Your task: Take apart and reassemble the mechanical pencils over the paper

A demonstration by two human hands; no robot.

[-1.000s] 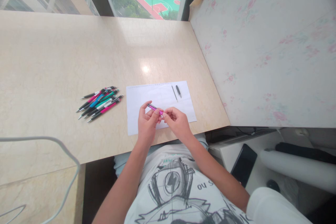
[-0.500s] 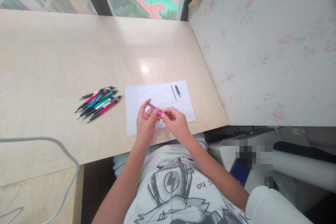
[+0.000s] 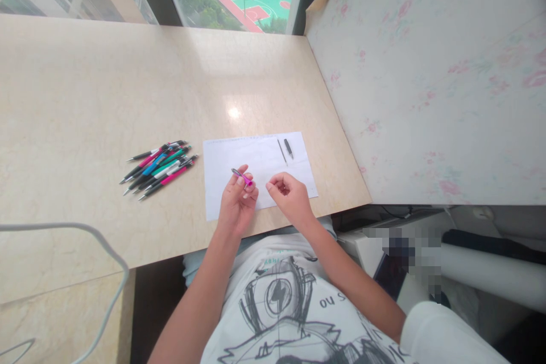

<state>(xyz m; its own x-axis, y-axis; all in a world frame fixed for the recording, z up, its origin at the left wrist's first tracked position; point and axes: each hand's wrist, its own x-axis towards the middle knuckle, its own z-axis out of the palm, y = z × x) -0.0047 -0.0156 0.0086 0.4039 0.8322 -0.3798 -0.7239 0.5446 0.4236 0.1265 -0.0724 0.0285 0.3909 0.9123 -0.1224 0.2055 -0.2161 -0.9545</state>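
The slim magenta pen barrel with a dark end (image 3: 243, 178) is grasped in the left hand (image 3: 237, 200) above the left half of a white paper sheet (image 3: 230, 153) at the counter's (image 3: 94, 96) front edge. The right hand (image 3: 292, 194), apart from it, has curled fingers; whether they pinch anything I cannot tell. A thin black refill (image 3: 282, 151) and a black tapered pen grip (image 3: 289, 148) lie near the sheet's far right corner.

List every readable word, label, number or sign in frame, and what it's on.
"s no": white shirt, upside down in view; surrounding letters partly hidden.
Lightning-bolt sign in an oval: same shirt.
Teal lettering, same shirt: too blurred to read.
Row of faint marks along the top of the paper: too small to read.
Pile of pens and purple pen piece: nothing legible.
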